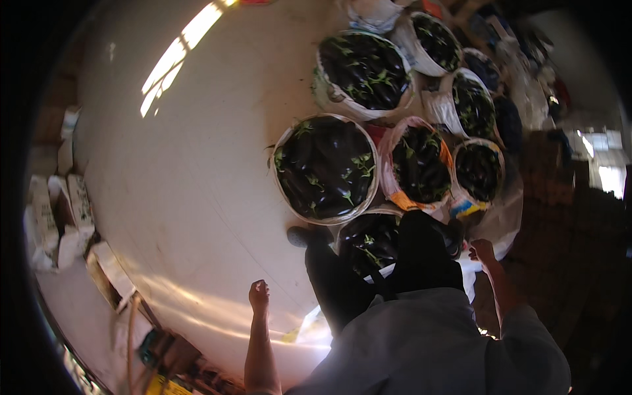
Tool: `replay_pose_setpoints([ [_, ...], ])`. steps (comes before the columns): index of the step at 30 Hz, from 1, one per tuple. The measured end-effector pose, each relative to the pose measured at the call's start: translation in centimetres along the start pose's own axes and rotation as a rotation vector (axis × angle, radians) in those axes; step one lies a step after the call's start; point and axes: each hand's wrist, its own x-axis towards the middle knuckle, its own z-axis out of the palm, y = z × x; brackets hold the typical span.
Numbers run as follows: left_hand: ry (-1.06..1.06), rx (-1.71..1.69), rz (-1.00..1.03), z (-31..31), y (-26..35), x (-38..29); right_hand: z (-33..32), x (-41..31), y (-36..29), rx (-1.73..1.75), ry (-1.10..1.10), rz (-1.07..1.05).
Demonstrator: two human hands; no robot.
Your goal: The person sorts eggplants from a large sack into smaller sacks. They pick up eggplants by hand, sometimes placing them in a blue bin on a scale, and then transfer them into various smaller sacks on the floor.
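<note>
Both my hands hang apart from the baskets, one at each side of my body. My left hand (259,292) is over the pale floor with its fingers curled in and nothing visible in it. My right hand (480,251), also with bent fingers, is beside my right leg near clear plastic sheeting; whether it holds anything is too small to tell. Before me stands a large round basket of eggplants (326,168). Another basket of eggplants (371,242) sits between my legs, partly hidden by them. A pink-and-orange-lined basket of eggplants (419,163) stands to the right of the large one.
Several more baskets of eggplants (365,71) stand close together further ahead. Clear plastic sheeting (511,212) lies at their right. Cardboard boxes (548,173) are stacked at the right, and open cartons (61,212) stand along the left edge. Sunlight falls on the floor (197,173).
</note>
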Motion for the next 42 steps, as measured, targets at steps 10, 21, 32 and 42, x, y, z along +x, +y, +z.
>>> replay_pose_setpoints([
  [10,-0.417,0.453,-0.126,1.3,23.3,-1.3,29.9,-21.2,22.0,0.318,-0.233,0.211],
  [21,-0.701,0.888,-0.082,5.1,15.6,9.8,42.1,-19.3,21.0,0.034,-0.248,0.244],
  [32,-0.115,0.564,-0.49,34.0,-16.6,28.4,45.0,8.7,22.1,-0.175,0.646,-0.389],
  [42,-0.334,0.039,-0.497,31.9,-21.3,31.9,41.9,4.0,42.6,0.191,0.836,0.271],
])
